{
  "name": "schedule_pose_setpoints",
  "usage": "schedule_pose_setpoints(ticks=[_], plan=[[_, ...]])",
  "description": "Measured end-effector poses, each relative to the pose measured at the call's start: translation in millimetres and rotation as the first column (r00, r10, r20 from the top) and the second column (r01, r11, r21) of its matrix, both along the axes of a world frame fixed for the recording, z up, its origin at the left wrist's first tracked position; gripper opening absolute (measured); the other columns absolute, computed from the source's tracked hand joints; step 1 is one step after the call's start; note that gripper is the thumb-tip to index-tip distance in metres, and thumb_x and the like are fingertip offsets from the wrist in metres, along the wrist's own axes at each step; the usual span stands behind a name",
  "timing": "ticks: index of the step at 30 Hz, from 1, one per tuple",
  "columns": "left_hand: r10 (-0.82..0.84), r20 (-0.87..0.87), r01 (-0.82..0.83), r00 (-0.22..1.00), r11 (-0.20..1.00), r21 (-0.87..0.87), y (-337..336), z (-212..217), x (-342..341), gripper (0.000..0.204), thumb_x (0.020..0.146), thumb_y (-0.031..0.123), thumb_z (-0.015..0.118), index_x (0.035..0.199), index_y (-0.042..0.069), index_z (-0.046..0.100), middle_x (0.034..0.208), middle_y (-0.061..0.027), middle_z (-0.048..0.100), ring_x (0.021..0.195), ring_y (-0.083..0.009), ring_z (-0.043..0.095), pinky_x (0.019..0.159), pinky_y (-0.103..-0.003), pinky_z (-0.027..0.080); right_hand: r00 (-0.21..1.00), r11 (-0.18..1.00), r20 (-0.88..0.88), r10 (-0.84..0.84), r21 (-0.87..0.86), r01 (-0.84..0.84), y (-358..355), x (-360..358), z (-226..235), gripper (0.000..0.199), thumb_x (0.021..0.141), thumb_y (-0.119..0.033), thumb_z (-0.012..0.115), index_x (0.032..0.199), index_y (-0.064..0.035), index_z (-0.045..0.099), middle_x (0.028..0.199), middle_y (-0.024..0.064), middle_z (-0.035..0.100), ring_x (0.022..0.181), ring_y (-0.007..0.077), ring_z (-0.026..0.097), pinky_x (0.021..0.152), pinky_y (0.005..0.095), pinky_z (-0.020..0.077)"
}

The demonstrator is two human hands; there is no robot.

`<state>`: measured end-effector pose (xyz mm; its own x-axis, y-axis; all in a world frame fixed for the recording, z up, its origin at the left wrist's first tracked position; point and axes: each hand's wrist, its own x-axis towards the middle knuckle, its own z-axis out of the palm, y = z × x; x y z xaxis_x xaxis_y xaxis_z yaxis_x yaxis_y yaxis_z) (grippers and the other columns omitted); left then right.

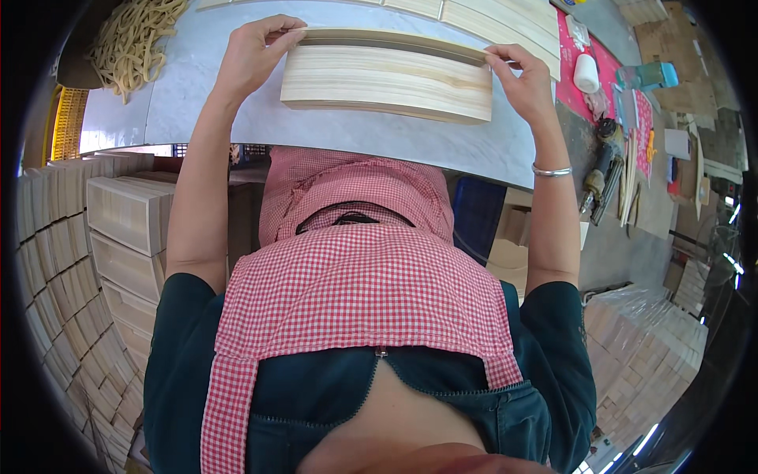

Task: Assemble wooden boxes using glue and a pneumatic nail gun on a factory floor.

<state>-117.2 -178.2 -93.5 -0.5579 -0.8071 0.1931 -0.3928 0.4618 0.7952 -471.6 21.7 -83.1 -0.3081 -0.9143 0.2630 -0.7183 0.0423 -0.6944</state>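
A long, pale wooden box (387, 81) lies crosswise on the grey-white tabletop in front of me. Along its far side runs a thin tan wooden edge, with a narrow shadowed gap between it and the broad grained face; whether that edge is a separate strip, I cannot tell. My left hand (257, 54) pinches the far left corner between thumb and fingers. At the far right corner, my right hand (521, 77) grips the same edge with thumb and forefinger, its other fingers curled. A silver bangle sits on the right wrist.
Tan rubber bands (136, 43) lie heaped at the far left. Pale boards (505, 28) lie behind the box. At right are a white bottle (586, 73), a teal-capped container (659, 76) and power tools (602, 170). Stacked wooden boxes (126, 213) stand at left below the table.
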Motion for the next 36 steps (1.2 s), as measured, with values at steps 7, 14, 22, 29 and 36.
schedule_pose_setpoints(ticks=[7,14,22,29,36], plan=[[0.015,-0.017,-0.015,1.000,1.000,-0.006,-2.9,-6.4,-0.3,0.025,0.092,0.020,0.074,0.110,0.002,0.077,0.095,-0.0076,0.077,0.079,-0.0144,0.068,0.072,-0.025,0.054,1.000,1.000,0.018,-0.007,-0.001,0.007,0.2,-0.4,-5.8,0.015,0.094,-0.011,0.070,0.105,-0.0019,0.076,0.094,0.0018,0.075,0.083,0.0138,0.063,0.081,0.0248,0.0513],[-0.016,-0.025,0.013,1.000,0.994,-0.108,-3.2,-9.6,2.0,0.023,0.095,0.016,0.071,0.111,0.000,0.077,0.097,-0.0037,0.075,0.085,-0.0132,0.063,0.078,-0.022,0.051,1.000,0.999,-0.010,0.010,-0.047,-0.010,-1.4,-2.1,-9.8,0.016,0.095,-0.011,0.069,0.104,-0.0012,0.076,0.099,0.0034,0.074,0.086,0.0142,0.062,0.081,0.0237,0.0499],[0.239,-0.071,-0.210,0.968,0.936,0.284,14.4,14.5,-11.0,0.023,0.093,0.018,0.074,0.107,0.000,0.078,0.089,-0.0045,0.071,0.084,-0.0124,0.062,0.078,-0.022,0.051,0.979,0.995,0.181,-0.098,0.007,0.098,-6.0,1.3,-8.6,0.017,0.099,-0.013,0.066,0.108,-0.0010,0.074,0.086,0.0016,0.067,0.077,0.0094,0.056,0.071,0.0207,0.0454],[0.298,-0.035,-0.254,0.954,0.863,0.437,14.0,12.2,-8.4,0.025,0.092,0.018,0.076,0.107,-0.002,0.078,0.091,-0.0073,0.072,0.083,-0.0132,0.063,0.080,-0.023,0.053,0.967,0.990,0.214,-0.136,0.057,0.126,-6.8,8.4,-2.0,0.013,0.096,-0.010,0.067,0.099,0.0015,0.071,0.081,0.0011,0.065,0.072,0.0085,0.054,0.069,0.0207,0.0459],[0.337,-0.014,-0.292,0.942,0.836,0.465,19.6,17.9,-12.3,0.025,0.090,0.016,0.076,0.108,-0.003,0.077,0.093,-0.0098,0.074,0.084,-0.0151,0.065,0.082,-0.025,0.056,0.961,0.980,0.194,-0.195,0.085,0.181,-2.3,6.2,-7.1,0.012,0.095,-0.011,0.069,0.096,0.0010,0.071,0.081,0.0015,0.066,0.071,0.0082,0.055,0.067,0.0205,0.0459]])
